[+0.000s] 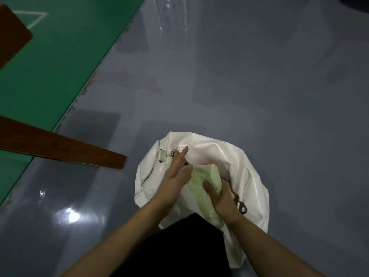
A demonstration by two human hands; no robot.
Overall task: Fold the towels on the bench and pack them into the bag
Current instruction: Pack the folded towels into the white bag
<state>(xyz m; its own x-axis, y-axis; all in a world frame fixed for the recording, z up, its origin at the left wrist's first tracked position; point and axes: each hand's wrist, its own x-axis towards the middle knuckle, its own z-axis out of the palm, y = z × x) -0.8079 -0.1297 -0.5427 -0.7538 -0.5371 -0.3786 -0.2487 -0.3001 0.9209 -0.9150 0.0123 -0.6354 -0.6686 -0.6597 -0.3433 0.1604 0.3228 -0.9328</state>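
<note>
Partly hidden: green towel (207,178) in white bag (249,176); left hand (175,180) fingers straight, right hand (223,198) gripping it.

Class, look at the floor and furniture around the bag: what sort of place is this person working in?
Probably an indoor sports hall. A green court surface with a white painted line meets a glossy grey floor, and a wooden bench stands beside the white bag.

Both bare forearms reaching forward and down, left hand (175,176) flat with fingers straight and together, right hand (221,198) palm down, its fingers apparently curled under, mostly hidden
</note>
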